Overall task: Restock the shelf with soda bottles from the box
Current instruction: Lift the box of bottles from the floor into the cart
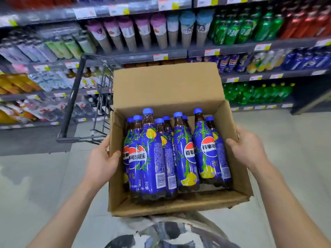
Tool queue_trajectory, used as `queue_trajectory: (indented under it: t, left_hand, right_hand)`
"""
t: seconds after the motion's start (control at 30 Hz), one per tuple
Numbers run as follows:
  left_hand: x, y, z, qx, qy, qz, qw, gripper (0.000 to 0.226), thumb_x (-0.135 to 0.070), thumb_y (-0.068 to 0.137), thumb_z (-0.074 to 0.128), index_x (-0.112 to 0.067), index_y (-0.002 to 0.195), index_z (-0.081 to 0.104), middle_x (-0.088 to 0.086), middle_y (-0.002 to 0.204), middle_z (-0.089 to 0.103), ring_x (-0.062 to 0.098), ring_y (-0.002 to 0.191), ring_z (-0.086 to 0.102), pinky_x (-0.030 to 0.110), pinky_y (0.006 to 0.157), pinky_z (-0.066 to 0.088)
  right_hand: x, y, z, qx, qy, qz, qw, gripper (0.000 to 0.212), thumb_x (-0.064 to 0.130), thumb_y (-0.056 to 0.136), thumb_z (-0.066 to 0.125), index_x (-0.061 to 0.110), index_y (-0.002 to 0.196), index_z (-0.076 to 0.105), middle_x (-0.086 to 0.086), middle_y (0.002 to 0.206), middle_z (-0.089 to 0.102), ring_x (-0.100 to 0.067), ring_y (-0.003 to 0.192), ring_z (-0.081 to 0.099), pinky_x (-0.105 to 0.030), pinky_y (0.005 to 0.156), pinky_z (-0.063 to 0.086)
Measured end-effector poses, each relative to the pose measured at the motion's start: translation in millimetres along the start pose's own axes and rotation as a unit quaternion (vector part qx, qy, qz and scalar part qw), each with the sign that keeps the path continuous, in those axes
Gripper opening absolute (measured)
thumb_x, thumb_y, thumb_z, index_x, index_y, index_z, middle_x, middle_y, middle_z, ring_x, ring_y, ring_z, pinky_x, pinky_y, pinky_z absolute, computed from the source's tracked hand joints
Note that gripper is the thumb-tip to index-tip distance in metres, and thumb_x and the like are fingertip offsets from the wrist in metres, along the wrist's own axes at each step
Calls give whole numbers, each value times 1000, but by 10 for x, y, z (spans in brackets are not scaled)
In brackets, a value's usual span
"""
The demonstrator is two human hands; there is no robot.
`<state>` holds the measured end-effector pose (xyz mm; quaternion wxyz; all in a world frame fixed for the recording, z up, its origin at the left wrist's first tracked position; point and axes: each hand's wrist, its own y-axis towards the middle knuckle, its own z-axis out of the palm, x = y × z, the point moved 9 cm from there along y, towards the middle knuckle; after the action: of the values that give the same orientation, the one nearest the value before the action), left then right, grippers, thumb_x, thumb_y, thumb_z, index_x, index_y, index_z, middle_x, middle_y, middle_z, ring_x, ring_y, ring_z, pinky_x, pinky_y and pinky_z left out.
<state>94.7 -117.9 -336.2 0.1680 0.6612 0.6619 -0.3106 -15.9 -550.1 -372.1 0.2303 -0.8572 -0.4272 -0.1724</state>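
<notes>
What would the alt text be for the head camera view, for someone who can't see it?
A person's left hand and right hand grip the sides of an open cardboard box of blue-labelled, blue-capped soda bottles, carried in a shop aisle. Stocked drink shelves fill the background, with a metal cart at left.

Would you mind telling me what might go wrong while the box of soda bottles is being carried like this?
The left hand and right hand grip only the side walls of the cardboard box, so it may sag or slip under the load. The soda bottles lean with gaps between them and could topple and shift. The metal cart stands close on the left; the box might bump it.
</notes>
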Motion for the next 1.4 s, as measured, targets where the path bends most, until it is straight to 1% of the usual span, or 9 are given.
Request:
queue_trajectory:
  t: [0.13,0.23,0.43,0.53,0.7,0.9,1.07,1.2,1.4]
  left_hand:
    - [-234,161,95,-25,17,1,1000,49,-2,92,67,-26,135,63,-16,75,66,-1,62,57,2,54,37]
    - [-276,336,221,-22,-4,-5,1000,51,0,90,67,-27,133,64,-27,80,65,15,77,68,9,64,42]
    - [-333,860,357,-21,30,-19,999,53,-7,90,70,-26,139,61,1,52,58,15,53,59,17,50,37]
    - [-389,1237,401,-7,29,-20,999,51,-6,91,69,-24,138,61,-5,41,52,8,45,54,17,46,33]
    - [-484,1938,465,23,8,-24,999,48,-1,91,68,-16,137,63,-20,46,49,0,47,56,7,48,35]
    - [-469,2764,555,43,17,-15,999,53,-4,92,67,-28,139,60,-19,50,56,-1,43,52,20,50,38]
    - [-394,3185,681,44,24,-22,999,46,-5,93,66,-27,134,61,-10,50,58,5,45,54,13,47,35]
    - [-154,3455,936,47,40,-52,997,55,-10,94,67,-17,147,54,12,81,74,22,67,64,22,59,41]
    - [233,3754,1538,78,27,-87,993,61,-8,94,66,-25,151,50,-4,107,74,18,95,68,21,86,47]
  right_hand:
    - [32,345,-117,12,-8,-20,1000,63,20,94,65,32,152,44,-14,116,74,-38,108,66,-38,85,51]
    - [62,611,-165,22,-5,-21,1000,65,19,95,65,33,154,41,-15,117,74,-39,108,66,-37,84,50]
    - [179,1131,-191,39,-5,0,999,67,19,96,65,32,156,39,-18,119,72,-40,109,65,-37,85,50]
    - [270,1430,-157,35,4,8,999,67,17,95,66,31,155,40,-19,116,74,-40,106,67,-38,85,51]
    - [426,1923,-83,30,22,30,999,68,15,94,67,36,154,41,-13,111,76,-36,103,69,-34,83,51]
    - [579,2530,128,30,30,39,998,62,14,92,67,36,148,50,-9,109,77,-34,102,70,-32,80,50]
    - [638,2955,376,37,24,45,998,54,13,92,67,29,142,57,-12,105,77,-37,101,68,-27,72,40]
    - [552,3298,701,53,8,62,997,53,17,92,68,26,143,56,-15,109,76,-40,103,68,-37,84,53]
    - [288,3680,1287,76,-1,82,994,55,18,93,67,28,146,52,-16,110,75,-40,103,68,-38,87,53]
